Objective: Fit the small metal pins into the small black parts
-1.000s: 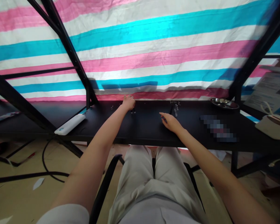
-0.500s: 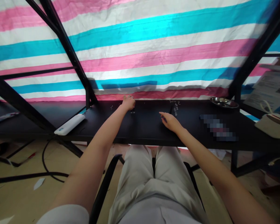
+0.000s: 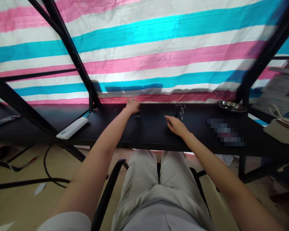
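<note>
My left hand (image 3: 132,106) rests at the far edge of the black tabletop (image 3: 149,128), just above a small dark item (image 3: 137,115). Whether it holds anything is too small to tell. My right hand (image 3: 175,125) lies palm down with its fingers loosely apart and nothing visible in them. Just beyond it stand a thin dark stick (image 3: 176,112) and a column of small clear beads (image 3: 181,113). A few tiny pale bits (image 3: 115,110) lie left of my left hand.
A white power bank (image 3: 72,128) lies on the table's left part. A steel dish (image 3: 232,106) sits at the far right, near a blurred patch (image 3: 225,132). Black metal struts (image 3: 72,54) and a striped tarpaulin (image 3: 159,54) stand behind; papers and a beige pouch (image 3: 281,130) lie right.
</note>
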